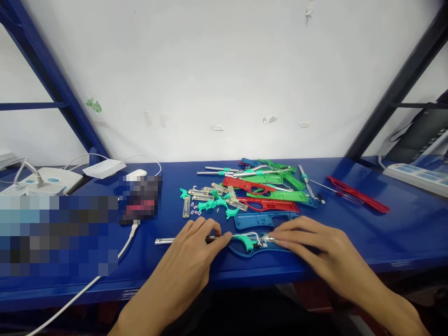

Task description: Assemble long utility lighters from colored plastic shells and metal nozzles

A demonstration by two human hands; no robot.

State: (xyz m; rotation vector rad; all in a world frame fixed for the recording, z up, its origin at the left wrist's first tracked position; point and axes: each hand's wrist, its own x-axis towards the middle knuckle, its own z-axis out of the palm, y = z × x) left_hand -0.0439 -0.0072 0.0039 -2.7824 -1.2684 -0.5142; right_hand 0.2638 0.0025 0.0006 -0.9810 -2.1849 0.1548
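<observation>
A blue lighter half-shell [241, 253] lies near the table's front edge with its inside facing up. A teal trigger [248, 242] and thin white wires [257, 235] sit in it. My left hand [196, 247] is closed around the front end of this lighter, where a metal tube [164, 241] sticks out to the left. At the other end, my right hand [315, 242] pinches a small clear and metal part [269, 238] at the shell's handle; the fingertips partly hide it. Just behind lies another blue half-shell [254, 220].
Behind the hands are clear fuel tanks [186, 206], loose teal triggers [231, 213], red half-shells [273, 205] and green half-shells [268, 179]. One red shell [364, 196] lies apart at right. A white cable [128, 245] crosses the left side; a power strip [416, 177] stands far right.
</observation>
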